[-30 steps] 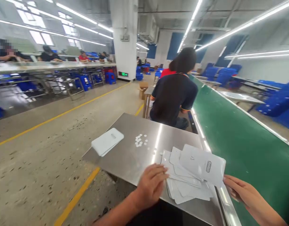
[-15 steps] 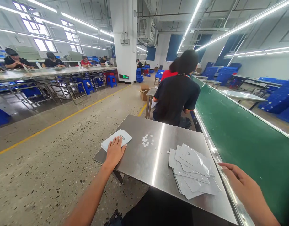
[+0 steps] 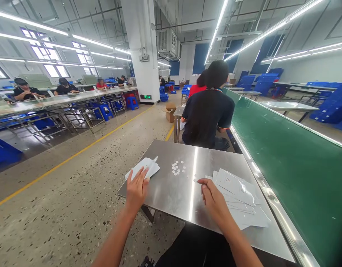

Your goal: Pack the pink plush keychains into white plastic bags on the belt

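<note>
My left hand (image 3: 136, 188) lies with fingers spread on a small stack of white cards (image 3: 144, 168) at the left edge of the steel table (image 3: 173, 193), and the top card is lifted at one corner. My right hand (image 3: 214, 200) reaches over the table with fingers drawn together near a loose white sticker dot (image 3: 195, 180), beside a fanned pile of white plastic pouches (image 3: 237, 194). Whether it grips anything is hidden. A cluster of several white sticker dots (image 3: 178, 168) lies between the hands.
A green conveyor belt (image 3: 276, 155) runs along the right. A person in a dark shirt (image 3: 208, 111) sits ahead with their back to me at another table. Other workers sit at long benches (image 3: 62, 100) far left. Blue bins stand at the right back.
My right hand has come in from the conveyor side to the table's middle by the pouches. My left hand stays on the white cards, whose top card has lifted.
</note>
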The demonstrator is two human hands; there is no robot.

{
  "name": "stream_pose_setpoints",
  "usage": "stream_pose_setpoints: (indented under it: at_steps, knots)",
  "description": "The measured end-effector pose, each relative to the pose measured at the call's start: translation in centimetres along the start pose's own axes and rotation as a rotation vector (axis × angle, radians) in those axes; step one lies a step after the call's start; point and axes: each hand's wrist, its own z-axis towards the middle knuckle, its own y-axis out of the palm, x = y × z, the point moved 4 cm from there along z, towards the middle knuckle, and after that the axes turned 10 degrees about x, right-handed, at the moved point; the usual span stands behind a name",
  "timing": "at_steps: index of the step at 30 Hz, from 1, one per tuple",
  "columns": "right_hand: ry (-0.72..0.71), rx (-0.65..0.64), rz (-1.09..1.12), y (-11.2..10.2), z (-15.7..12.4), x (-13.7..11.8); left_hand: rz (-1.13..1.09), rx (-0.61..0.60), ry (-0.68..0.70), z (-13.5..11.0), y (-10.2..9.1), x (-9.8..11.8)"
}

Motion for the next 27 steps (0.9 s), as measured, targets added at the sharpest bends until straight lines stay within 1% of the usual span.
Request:
stream_pose_setpoints:
  at_steps: [1,2,3,4,5,6,8,9,11,14,16,18,20,21,22,24,25,27]
  knots:
    - [0.015,-0.022,0.075,0.5,-0.4,-0.1,-0.098,-0.003,-0.033,-0.7,-0.8,0.7]
    - [0.019,-0.032,0.149,0.7,-0.9,-0.2,-0.199,-0.026,-0.111,-1.5,-1.3,1.4]
    - [0.015,-0.024,0.212,0.7,-1.4,-0.2,-0.314,-0.106,-0.217,-2.6,-1.5,2.3]
    - [0.011,0.008,0.253,0.5,-1.9,-0.3,-0.440,-0.224,-0.352,-3.9,-1.3,3.3]
    - [0.008,0.063,0.263,0.2,-2.4,-0.2,-0.565,-0.306,-0.467,-5.2,-1.1,4.4]
    - [0.003,0.125,0.246,-0.3,-2.9,-0.1,-0.673,-0.384,-0.574,-6.5,-0.8,5.7]
    - [-0.028,0.225,0.151,-1.0,-4.1,0.2,-0.848,-0.506,-0.733,-8.9,0.1,8.2]
    - [-0.060,0.245,0.096,-1.2,-4.6,0.4,-0.921,-0.549,-0.795,-9.9,0.6,9.3]
    - [-0.151,0.246,0.002,-1.3,-5.7,0.7,-1.065,-0.621,-0.906,-11.3,1.4,11.2]
    - [-0.261,0.273,-0.122,-1.5,-7.1,1.7,-1.337,-0.786,-1.047,-11.9,2.0,13.4]
    - [-0.294,0.297,-0.191,-1.7,-8.0,2.4,-1.516,-0.934,-1.093,-11.7,2.0,14.4]
    - [-0.315,0.298,-0.219,-1.8,-8.7,3.1,-1.611,-1.076,-1.120,-11.5,2.1,15.0]
    - [-0.332,0.276,-0.198,-1.7,-9.2,3.6,-1.606,-1.198,-1.166,-11.7,2.5,15.4]
    - [-0.329,0.265,-0.175,-1.7,-9.4,3.7,-1.571,-1.237,-1.196,-12.0,2.9,15.7]
    - [-0.309,0.260,-0.150,-1.8,-9.5,4.0,-1.524,-1.253,-1.224,-12.2,3.3,15.9]
    - [-0.203,0.269,-0.085,-2.4,-9.6,4.5,-1.429,-1.207,-1.233,-12.5,4.1,16.2]
    - [-0.120,0.279,-0.044,-2.9,-9.6,4.7,-1.388,-1.169,-1.191,-12.5,4.5,16.4]
    - [0.046,0.303,0.055,-4.1,-9.7,5.2,-1.324,-1.105,-1.047,-12.2,4.9,16.8]
